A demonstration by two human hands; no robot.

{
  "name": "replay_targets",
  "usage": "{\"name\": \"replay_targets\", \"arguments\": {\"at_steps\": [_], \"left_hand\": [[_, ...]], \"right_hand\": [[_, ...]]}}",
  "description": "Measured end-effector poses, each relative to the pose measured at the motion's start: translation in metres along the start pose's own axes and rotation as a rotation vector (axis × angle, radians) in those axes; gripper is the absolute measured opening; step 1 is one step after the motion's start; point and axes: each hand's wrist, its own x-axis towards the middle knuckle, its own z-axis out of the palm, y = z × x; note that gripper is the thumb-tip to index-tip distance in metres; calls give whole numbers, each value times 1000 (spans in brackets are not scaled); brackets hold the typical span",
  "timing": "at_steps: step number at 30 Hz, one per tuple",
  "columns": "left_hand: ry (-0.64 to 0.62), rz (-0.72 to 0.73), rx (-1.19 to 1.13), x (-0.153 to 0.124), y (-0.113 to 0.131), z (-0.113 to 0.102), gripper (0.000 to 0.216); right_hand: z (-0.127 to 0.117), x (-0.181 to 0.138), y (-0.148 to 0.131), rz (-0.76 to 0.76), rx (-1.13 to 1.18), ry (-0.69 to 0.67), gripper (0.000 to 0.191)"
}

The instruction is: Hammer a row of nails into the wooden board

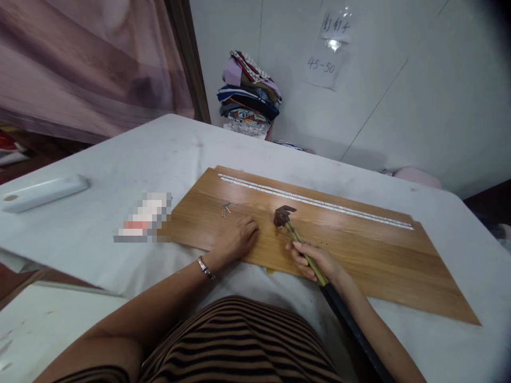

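A long wooden board lies on a white-covered table. My right hand grips a hammer by its yellow-and-black handle, and the dark head rests on the board. My left hand lies on the board just left of the hammer head, fingers curled; whether it pinches anything I cannot tell. A few loose nails sit on the board beyond my left hand. A pale strip runs along the board's far edge.
A white oblong object lies at the table's left side, and a blurred patch sits beside the board. Folded clothes are stacked against the white wall, which carries paper notes.
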Motion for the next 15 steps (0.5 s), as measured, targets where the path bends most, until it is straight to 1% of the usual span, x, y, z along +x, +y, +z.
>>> {"name": "replay_targets", "arguments": {"at_steps": [8, 12, 15], "left_hand": [[13, 12, -8, 0, -2, 2, 24], [10, 15, -8, -1, -2, 2, 24], [12, 12, -10, 0, -2, 2, 23]], "right_hand": [[2, 6, 2, 33, -13, -12, 52], [0, 1, -2, 13, -17, 26, 51], [0, -2, -3, 2, -8, 26, 50]]}}
